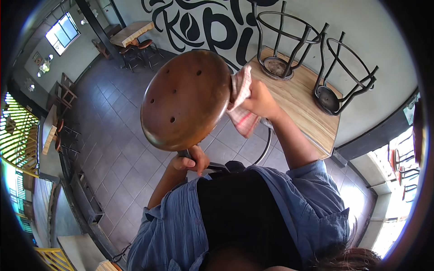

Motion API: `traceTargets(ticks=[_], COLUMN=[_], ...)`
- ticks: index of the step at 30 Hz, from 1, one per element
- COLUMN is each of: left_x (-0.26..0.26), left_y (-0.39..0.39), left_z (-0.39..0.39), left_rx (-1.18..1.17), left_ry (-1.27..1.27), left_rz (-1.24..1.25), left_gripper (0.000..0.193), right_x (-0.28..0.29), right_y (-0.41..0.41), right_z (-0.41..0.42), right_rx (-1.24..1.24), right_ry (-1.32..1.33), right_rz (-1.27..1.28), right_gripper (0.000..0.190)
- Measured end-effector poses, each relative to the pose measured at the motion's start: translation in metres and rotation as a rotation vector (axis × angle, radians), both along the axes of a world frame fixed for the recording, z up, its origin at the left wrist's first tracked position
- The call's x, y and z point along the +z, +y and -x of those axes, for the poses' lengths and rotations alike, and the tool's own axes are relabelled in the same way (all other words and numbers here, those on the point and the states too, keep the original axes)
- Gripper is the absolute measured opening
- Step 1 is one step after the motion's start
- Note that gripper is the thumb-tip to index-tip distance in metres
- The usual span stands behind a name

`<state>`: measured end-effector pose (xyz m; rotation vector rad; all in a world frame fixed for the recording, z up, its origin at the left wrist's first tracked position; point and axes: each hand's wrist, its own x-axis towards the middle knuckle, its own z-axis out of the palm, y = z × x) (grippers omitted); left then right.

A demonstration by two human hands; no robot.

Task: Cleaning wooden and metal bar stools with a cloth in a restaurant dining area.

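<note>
A round brown stool seat with several small holes is held up in front of me, tilted, its top towards my view. My left hand grips a dark metal leg just below the seat's near edge. On the seat's right side, my right hand holds a pink and white checked cloth against the rim. Part of the cloth hangs down beneath that hand. Most of the stool's frame is hidden behind the seat and my body, though a curved metal ring shows below the right hand.
On the wood-topped table at the right, two stools rest upside down, one at the back and one at the right. Grey tiles cover the floor. Another table with stools stands at the far left.
</note>
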<state>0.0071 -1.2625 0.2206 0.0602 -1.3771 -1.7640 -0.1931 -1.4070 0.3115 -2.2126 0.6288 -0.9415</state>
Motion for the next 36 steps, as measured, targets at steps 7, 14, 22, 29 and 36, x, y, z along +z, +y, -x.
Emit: traceTargets(ticks=[7, 14, 22, 29, 36], left_x=[-0.011, -0.009, -0.005, -0.022, -0.027], left_y=[0.005, 0.01, 0.004, 0.007, 0.01], left_z=[-0.022, -0.03, -0.008, -0.033, -0.045], left_rx=[0.056, -0.001, -0.034, -0.02, -0.099], left_ry=[0.14, 0.193, 0.032, 0.215, 0.241], left_rz=[0.02, 0.103, 0.063, 0.104, 0.161], left_gripper=[0.028, 0.027, 0.028, 0.029, 0.033], right_x=[-0.163, -0.15, 0.008, -0.123, -0.162], right_y=[-0.026, -0.021, 0.017, -0.009, -0.022], right_z=[0.059, 0.066, -0.017, 0.038, 0.076], right_rx=[-0.091, -0.275, -0.108, 0.117, -0.038], right_ry=[-0.133, 0.143, -0.15, -0.203, 0.139], right_rz=[-0.39, -0.32, 0.096, -0.441, -0.311], right_gripper=[0.04, 0.034, 0.027, 0.028, 0.028])
